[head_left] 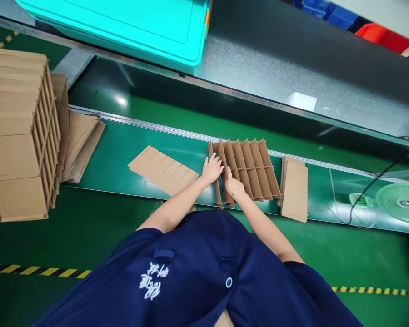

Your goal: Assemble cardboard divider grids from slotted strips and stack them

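A cardboard divider grid stands on the green bench in front of me, its several upright strips crossed by a lengthwise strip. My left hand is at its left end, fingers curled over the strips there. Just right of it, my right hand grips a cross strip near the front, thumb and finger against the cardboard. The fingertips are partly hidden between the strips. Left of the grid, a flat slotted cardboard sheet lies on the bench near my left forearm.
Stacked assembled dividers and flat cardboard sheets stand at left. A pile of cardboard strips lies right of the grid, with a green fan and black cable beyond. A teal bin and white box sit on the shelf.
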`<state>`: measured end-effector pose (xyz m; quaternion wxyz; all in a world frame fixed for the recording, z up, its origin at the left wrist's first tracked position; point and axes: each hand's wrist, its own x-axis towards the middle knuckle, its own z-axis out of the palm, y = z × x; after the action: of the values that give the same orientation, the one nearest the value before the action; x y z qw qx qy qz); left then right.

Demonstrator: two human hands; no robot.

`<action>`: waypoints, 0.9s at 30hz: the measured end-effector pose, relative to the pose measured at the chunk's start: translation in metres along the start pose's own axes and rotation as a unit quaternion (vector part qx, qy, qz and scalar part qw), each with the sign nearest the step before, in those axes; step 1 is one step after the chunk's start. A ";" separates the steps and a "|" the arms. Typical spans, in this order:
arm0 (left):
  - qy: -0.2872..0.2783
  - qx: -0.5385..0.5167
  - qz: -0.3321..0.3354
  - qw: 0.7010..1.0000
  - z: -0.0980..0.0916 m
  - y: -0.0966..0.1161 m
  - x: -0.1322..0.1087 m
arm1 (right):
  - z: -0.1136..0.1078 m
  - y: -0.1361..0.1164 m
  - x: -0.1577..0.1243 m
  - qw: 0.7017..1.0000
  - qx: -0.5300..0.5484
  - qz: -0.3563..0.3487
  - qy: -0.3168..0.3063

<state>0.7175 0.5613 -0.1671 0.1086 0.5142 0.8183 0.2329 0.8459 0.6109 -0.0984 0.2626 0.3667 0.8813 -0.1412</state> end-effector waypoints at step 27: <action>0.056 -0.321 -0.218 0.920 0.019 -0.020 -0.057 | -0.020 0.060 0.052 0.956 0.173 -0.111 0.208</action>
<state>0.7357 0.5082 -0.1973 0.2702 0.2465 0.7962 0.4820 0.8506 0.6911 -0.1147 -0.0118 0.3275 0.9136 -0.2405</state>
